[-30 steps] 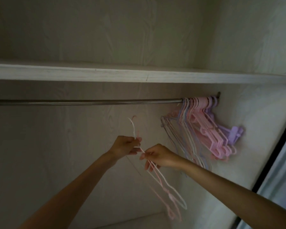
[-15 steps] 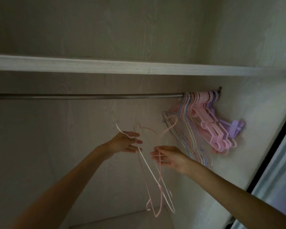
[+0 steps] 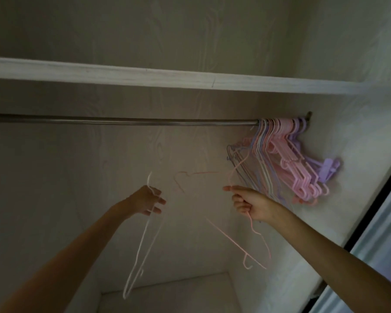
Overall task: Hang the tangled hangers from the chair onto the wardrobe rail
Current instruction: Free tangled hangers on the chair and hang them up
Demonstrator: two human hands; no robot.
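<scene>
Under the wardrobe rail (image 3: 122, 121), left hand (image 3: 146, 201) grips a white hanger (image 3: 140, 245), right hand (image 3: 250, 203) a pink hanger (image 3: 235, 242); both hooks point up, right hand nearer the hung bunch (image 3: 287, 159).

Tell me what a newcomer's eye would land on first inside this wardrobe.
First the bunch of pink and purple hangers crowded at the far right end of the wardrobe rail, the rest of it bare. Then the two raised hands below the rail: the left hand holds a white hanger, and the right hand grips a pink hanger, the two held apart.
</scene>
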